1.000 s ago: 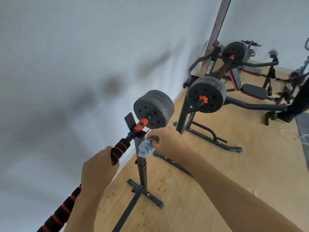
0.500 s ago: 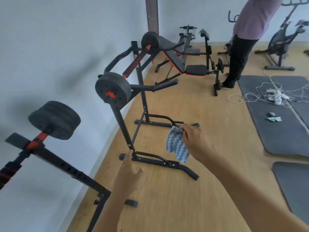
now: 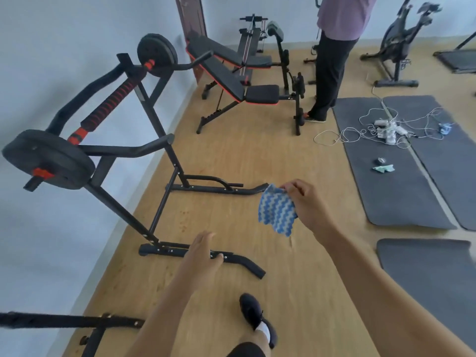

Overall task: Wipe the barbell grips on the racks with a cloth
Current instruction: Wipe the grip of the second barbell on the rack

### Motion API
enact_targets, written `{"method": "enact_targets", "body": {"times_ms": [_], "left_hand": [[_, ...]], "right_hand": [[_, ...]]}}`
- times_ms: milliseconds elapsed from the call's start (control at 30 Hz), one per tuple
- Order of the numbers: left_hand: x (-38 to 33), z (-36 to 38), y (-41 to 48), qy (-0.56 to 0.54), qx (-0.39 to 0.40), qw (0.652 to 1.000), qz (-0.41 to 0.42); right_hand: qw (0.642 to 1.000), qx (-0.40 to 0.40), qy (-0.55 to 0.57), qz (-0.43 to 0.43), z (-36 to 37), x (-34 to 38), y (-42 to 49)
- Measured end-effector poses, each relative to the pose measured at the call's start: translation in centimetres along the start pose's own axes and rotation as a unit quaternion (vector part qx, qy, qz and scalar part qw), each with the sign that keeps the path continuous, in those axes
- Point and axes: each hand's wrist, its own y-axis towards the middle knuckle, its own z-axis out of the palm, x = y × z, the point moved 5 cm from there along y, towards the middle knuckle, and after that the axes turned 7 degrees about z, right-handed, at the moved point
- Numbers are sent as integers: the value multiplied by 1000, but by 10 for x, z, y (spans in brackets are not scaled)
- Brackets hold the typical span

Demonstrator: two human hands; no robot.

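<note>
While the right hand (image 3: pixel 306 204) pinches the cloth (image 3: pixel 277 212) by its top edge, hanging free above the floor, the left hand (image 3: pixel 203 256) is open and empty. Step: between racks, nothing being wiped. Next: carry cloth to the barbell (image 3: pixel 77 130) on the rack (image 3: pixel 159 210), wrap its red-and-black grip (image 3: pixel 108 104). No readable writing.

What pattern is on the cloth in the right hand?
Blue and white zigzag stripes on the cloth, pinched by the right hand; head view.
</note>
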Motion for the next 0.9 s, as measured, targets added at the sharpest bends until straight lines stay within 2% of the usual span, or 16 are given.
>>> {"method": "enact_targets", "body": {"times_ms": [133,233,333,500,600,733,900], "left_hand": [[-24,31,93,4,53,999,-2],[-61,44,152,3,95,995,14],[-103,32,208,13,95,995,33],[-147,-3,297,9,30,999,18],[-153,-28,333,-16,-15,999,-45],[-168,-62,361,-30,-83,987,-133],[-161,-112,354,-50,-171,958,-227]], "right_hand": [[997,36,34,52,-31,-7,74],[997,56,-3,62,-58,3,131],[996,66,-26,60,-80,20,189],[992,108,-56,37,-98,44,301],[981,180,-74,16,-82,67,361],[952,280,-115,-33,-39,113,426],[901,380,-167,-126,54,170,456]]}}
